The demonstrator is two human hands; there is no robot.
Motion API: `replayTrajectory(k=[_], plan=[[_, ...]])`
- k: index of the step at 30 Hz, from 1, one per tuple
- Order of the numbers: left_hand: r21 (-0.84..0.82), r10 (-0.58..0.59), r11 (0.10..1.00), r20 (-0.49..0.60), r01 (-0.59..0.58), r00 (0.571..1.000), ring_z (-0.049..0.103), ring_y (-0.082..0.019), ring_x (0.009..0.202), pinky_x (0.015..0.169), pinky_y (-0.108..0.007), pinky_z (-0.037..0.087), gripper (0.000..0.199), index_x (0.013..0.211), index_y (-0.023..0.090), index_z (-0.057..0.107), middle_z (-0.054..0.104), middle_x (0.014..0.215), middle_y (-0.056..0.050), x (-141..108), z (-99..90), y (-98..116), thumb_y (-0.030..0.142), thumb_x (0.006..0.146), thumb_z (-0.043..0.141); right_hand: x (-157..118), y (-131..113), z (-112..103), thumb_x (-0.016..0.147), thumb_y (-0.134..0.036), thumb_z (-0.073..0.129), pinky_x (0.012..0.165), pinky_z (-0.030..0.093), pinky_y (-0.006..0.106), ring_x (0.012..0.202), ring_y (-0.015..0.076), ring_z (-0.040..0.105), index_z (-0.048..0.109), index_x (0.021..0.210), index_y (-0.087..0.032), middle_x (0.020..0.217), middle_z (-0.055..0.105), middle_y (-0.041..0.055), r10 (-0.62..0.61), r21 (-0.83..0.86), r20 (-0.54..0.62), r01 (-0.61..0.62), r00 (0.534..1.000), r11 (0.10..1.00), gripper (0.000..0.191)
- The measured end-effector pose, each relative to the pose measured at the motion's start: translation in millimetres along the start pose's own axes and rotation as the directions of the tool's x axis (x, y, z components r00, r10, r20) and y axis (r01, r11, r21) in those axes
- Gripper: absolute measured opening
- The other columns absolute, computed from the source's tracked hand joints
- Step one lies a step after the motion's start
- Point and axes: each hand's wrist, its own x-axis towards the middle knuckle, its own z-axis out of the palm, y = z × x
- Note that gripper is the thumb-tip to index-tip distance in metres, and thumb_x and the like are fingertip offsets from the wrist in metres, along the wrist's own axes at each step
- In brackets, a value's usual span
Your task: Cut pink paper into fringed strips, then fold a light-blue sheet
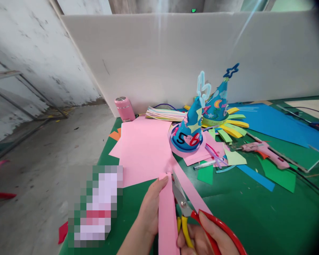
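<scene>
My left hand (148, 203) is closed on a long folded pink paper strip (167, 219), thumb on top near its far end. My right hand (220, 234) grips scissors (184, 205) with red handles, a yellow part showing between the fingers. Their blades are parted and lie along the right edge of the folded strip. To the right of the blades a second narrow pink strip (193, 189) slants over the green table. Just beyond my hands lies a large pink paper sheet (145, 150).
Two blue cone party hats (193, 118) (218, 102) stand behind the paper. A pink glue gun (271, 154) lies right, its cord trailing. A pink bottle (125, 109) stands by the white panel (162, 60). Paper scraps and a blue sheet (279, 124) cover parts of the green table (244, 219).
</scene>
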Motion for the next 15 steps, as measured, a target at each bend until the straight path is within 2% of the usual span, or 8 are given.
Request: replayTrajectory(k=[5, 9, 15], plan=[[-0.013, 0.035, 0.999, -0.039, -0.036, 0.999, 0.050, -0.009, 0.044, 0.049, -0.020, 0.039, 0.013, 0.069, 0.012, 0.057, 0.057, 0.053, 0.001, 3.0, -2.5, -2.0, 0.024, 0.068, 0.062, -0.8, 2.3, -0.9, 0.075, -0.063, 0.033, 0.053, 0.026, 0.021, 0.048, 0.0092, 0.042, 0.055, 0.074, -0.007, 0.056, 0.048, 0.0034, -0.018, -0.001, 0.013, 0.018, 1.000, 1.000, 0.060], [0.066, 0.092, 0.994, -0.022, -0.090, 0.996, 0.049, -0.009, 0.044, 0.049, -0.021, 0.039, 0.017, 0.067, 0.013, 0.056, 0.056, 0.051, 0.001, 5.1, -4.9, -4.0, 0.028, 0.069, 0.062, -0.9, 2.3, -1.3, 0.076, -0.062, 0.034, 0.050, 0.024, 0.020, 0.047, 0.0083, 0.043, 0.056, 0.075, -0.007, 0.056, 0.050, 0.0034, -0.005, 0.023, 0.008, 0.005, 1.000, 1.000, 0.059], [0.191, 0.191, 0.966, -0.087, -0.172, 0.978, 0.050, -0.009, 0.045, 0.048, -0.022, 0.039, 0.019, 0.069, 0.015, 0.055, 0.056, 0.052, 0.003, 5.6, -5.7, -6.4, 0.033, 0.069, 0.062, -0.7, 2.0, -2.9, 0.076, -0.062, 0.035, 0.051, 0.025, 0.020, 0.048, 0.0095, 0.047, 0.056, 0.073, -0.007, 0.057, 0.051, 0.0043, 0.004, 0.034, -0.043, -0.003, 0.999, 0.999, 0.059]])
